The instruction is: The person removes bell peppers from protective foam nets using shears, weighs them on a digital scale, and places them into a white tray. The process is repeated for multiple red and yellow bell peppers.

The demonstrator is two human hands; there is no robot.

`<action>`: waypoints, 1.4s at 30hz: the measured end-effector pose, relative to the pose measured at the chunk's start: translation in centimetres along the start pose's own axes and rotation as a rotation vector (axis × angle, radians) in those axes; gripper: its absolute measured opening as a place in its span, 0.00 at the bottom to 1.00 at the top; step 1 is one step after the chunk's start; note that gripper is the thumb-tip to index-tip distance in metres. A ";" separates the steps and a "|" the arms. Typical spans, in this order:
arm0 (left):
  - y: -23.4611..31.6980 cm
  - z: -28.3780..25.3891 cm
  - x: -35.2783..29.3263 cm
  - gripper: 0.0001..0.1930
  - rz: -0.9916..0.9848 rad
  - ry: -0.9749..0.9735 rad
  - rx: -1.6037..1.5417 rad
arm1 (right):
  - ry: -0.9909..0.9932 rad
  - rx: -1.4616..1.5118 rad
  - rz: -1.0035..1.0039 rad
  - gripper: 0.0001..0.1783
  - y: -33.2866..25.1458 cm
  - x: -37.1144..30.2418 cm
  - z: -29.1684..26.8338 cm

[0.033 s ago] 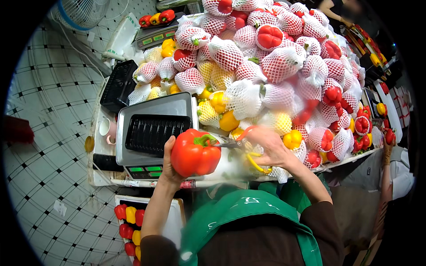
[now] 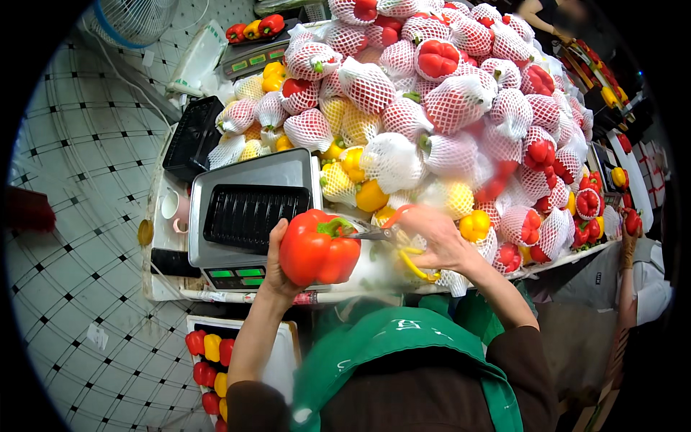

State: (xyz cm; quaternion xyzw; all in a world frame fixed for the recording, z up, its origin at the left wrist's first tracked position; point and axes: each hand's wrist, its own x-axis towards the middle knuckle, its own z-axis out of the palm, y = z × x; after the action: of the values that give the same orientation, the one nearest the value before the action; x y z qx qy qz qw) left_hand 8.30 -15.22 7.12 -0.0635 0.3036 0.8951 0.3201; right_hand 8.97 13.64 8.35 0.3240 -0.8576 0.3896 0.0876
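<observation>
Sideways, red pepper (image 2: 317, 248) in left hand (image 2: 277, 263), stem pointing right toward scissors (image 2: 381, 234).

The bench surface ahead was almost fully occupied. A heap of red and yellow bell peppers in white foam nets (image 2: 432, 115) filled the centre and right, rising well above the bench and blocking any forward or rightward pass. The weighing scale (image 2: 252, 209) with its black ribbed tray closed the left front; a black crate (image 2: 191, 137) stood behind it. Open room remained only above the scale tray and in the narrow gap between scale and heap, where the left hand (image 2: 277, 266) with a red bell pepper (image 2: 317, 248) and the right hand (image 2: 435, 241) with scissors (image 2: 381, 234) stood. The tiled floor (image 2: 79, 216) at left lay unobstructed.
</observation>
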 end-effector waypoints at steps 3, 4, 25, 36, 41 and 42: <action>-0.9 0.3 0.5 0.41 -0.090 0.074 -0.029 | 0.023 0.012 -0.003 0.26 0.0 -0.1 0.8; -1.0 0.6 0.6 0.43 -0.121 0.122 -0.027 | -0.001 0.050 0.057 0.24 -0.1 -0.4 1.1; -2.9 0.8 3.8 0.47 0.727 0.025 0.442 | 0.128 0.463 0.538 0.15 -1.6 -3.0 8.5; 13.9 -7.0 -2.4 0.36 0.484 0.579 0.742 | -0.132 0.350 0.465 0.15 -0.1 -3.5 8.1; 14.3 -8.4 -1.4 0.33 0.493 0.802 1.728 | -0.044 0.417 0.481 0.14 -0.4 -2.8 7.9; 14.5 -8.1 -1.5 0.32 0.448 0.815 1.770 | -0.025 0.435 0.485 0.13 -0.5 -2.7 7.5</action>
State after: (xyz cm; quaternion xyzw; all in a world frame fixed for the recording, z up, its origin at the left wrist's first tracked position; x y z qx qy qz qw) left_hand -0.06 -29.61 8.33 -0.0457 0.9526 0.2962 -0.0525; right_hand 12.20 9.26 2.45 0.1260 -0.8075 0.5693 -0.0899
